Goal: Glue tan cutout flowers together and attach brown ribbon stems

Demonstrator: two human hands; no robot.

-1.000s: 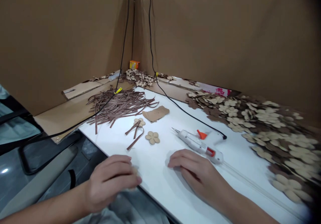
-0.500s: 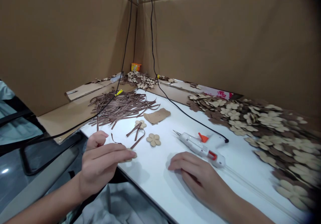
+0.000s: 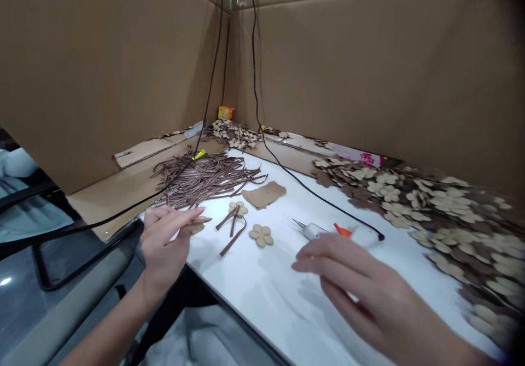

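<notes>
Between the thumb and fingers of my left hand (image 3: 166, 240) is a beige flower cutout (image 3: 197, 225), seen nearly edge-on at the left side of the white board. My right hand (image 3: 353, 278) hovers over a white hot glue gun (image 3: 314, 230), its fingers stretched and slightly apart; they hide most of the gun's body, and whether they touch it I cannot tell. A single beige flower (image 3: 261, 235) lies flat between the hands. Just behind it, another flower (image 3: 238, 208) has brown striped cords (image 3: 234, 237) lying over it.
A heap of brown cords (image 3: 205, 174) lies at the back left. Beige and brown flowers pile up (image 3: 410, 196) along the right. A torn cardboard piece (image 3: 264, 194) rests mid-board. A black cable (image 3: 295, 179) crosses the board to the gun's stand; cardboard walls rise behind.
My left hand has moved slightly up, bringing the held flower into clearer view. My right hand has risen from the board and shifted right, over the glue gun. The view has turned slightly.
</notes>
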